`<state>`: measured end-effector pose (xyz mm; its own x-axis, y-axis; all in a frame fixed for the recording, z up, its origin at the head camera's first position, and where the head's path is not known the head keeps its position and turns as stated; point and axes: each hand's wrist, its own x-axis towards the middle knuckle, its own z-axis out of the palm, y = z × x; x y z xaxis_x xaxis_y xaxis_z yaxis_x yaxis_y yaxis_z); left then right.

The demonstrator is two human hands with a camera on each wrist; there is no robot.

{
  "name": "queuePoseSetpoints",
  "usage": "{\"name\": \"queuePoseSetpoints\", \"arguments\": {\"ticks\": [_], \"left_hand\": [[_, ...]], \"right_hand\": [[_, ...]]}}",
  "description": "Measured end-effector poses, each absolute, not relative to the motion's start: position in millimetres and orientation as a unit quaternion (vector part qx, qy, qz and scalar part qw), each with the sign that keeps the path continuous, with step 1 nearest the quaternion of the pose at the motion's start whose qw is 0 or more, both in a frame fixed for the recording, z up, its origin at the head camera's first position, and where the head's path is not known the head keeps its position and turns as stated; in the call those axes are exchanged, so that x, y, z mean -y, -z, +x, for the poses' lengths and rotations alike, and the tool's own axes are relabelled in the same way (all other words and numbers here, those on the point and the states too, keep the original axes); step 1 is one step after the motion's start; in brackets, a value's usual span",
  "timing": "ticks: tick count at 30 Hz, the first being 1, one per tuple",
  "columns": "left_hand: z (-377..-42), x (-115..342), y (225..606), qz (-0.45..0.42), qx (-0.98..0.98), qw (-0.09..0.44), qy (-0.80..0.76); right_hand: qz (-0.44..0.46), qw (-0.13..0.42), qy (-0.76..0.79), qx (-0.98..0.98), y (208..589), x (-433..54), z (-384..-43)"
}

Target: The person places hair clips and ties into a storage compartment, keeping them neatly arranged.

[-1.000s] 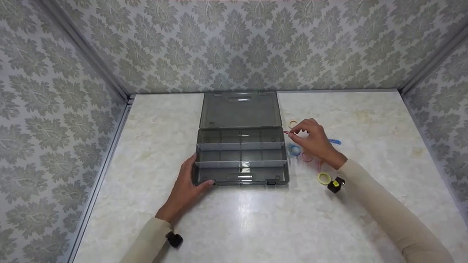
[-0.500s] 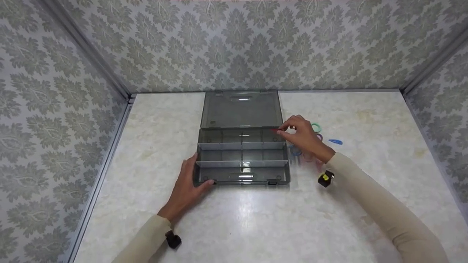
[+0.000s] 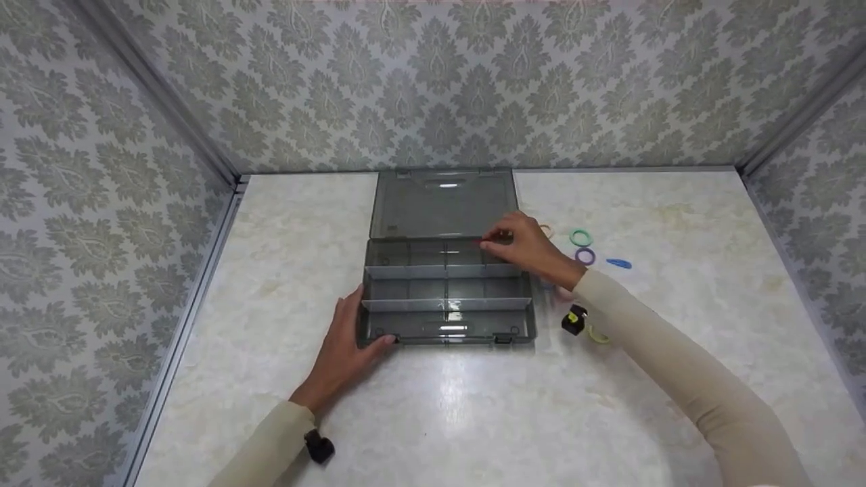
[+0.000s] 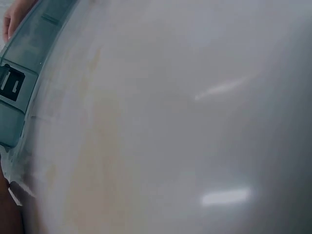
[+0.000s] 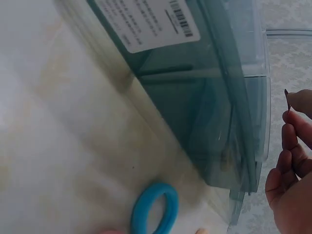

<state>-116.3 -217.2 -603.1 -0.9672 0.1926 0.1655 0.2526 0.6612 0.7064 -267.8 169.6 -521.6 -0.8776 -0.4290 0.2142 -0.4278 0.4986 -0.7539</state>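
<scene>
you look to be mid-placement: your right hand [image 3: 526, 245] has its fingers pinched narrow on a thin red piece [image 3: 477, 241], likely a clip, which seems over the box [image 3: 414, 325]'s back row. your left hand [image 3: 344, 335] grips the near left corner. the next move probably calls for lowering the piece behind the divider [image 3: 406, 272] and parting those fingers. a green ring [image 3: 572, 239] and blue clip [image 3: 619, 263] lie on the counter [image 3: 440, 412], right of the box.

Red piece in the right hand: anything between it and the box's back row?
Nothing visible: in the head view, the right hand pinches the red piece over the back row, whose top is open; the lid is folded back.
</scene>
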Motion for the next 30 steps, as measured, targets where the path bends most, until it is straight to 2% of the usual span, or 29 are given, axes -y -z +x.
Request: {"name": "queuePoseSetpoints", "arguments": {"ticks": [7,18,30], "left_hand": [[-116,216,601,-0.113,0.909,0.026,0.399],[-115,216,601,-0.112,0.908,0.032,0.401],[-116,217,603,-0.124,0.907,0.051,0.400]], "right_hand": [[-0.287,0.010,0.387,-0.876,521,-151,-273],[-0.358,0.014,0.327,-0.874,520,-116,-282],[-0.397,0.023,0.272,-0.876,513,-94,-288]]}}
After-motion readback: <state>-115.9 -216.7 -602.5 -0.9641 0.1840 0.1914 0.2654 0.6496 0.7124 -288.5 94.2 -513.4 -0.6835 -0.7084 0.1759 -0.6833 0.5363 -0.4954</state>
